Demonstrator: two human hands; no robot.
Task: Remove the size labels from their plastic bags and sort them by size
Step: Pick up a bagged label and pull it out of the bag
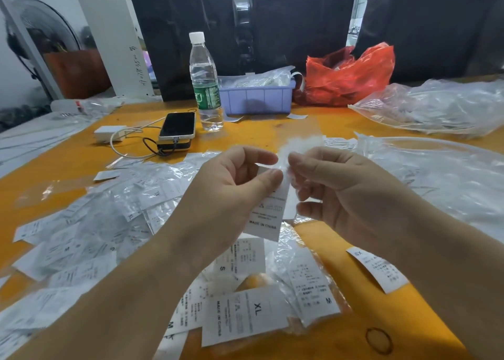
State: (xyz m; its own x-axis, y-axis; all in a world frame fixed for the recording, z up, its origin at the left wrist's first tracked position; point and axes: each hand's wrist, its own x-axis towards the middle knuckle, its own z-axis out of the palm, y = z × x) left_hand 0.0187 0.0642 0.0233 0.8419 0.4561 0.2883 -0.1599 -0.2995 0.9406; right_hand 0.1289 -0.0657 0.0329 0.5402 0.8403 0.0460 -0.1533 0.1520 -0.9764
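We look down on a wide orange tabletop, and heaped across its left side is a big spread of white size labels in clear bags. Crumpled clear plastic sheeting lies far right, a red plastic bag sits at the back, and beside it a lilac tray holds more packets. Just left of the tray stands a water bottle, upright, with a phone lying near its foot.

Now centre frame: our left hand pinches a white label, thumb and forefinger closed on its top edge, and the label hangs down, reading MADE IN CHINA. Our right hand grips a small clear bag, fingers curled onto it just beside the left thumb. Nearer to us lie loose labels: an XL label, an M label, and an XS label at the right forearm.
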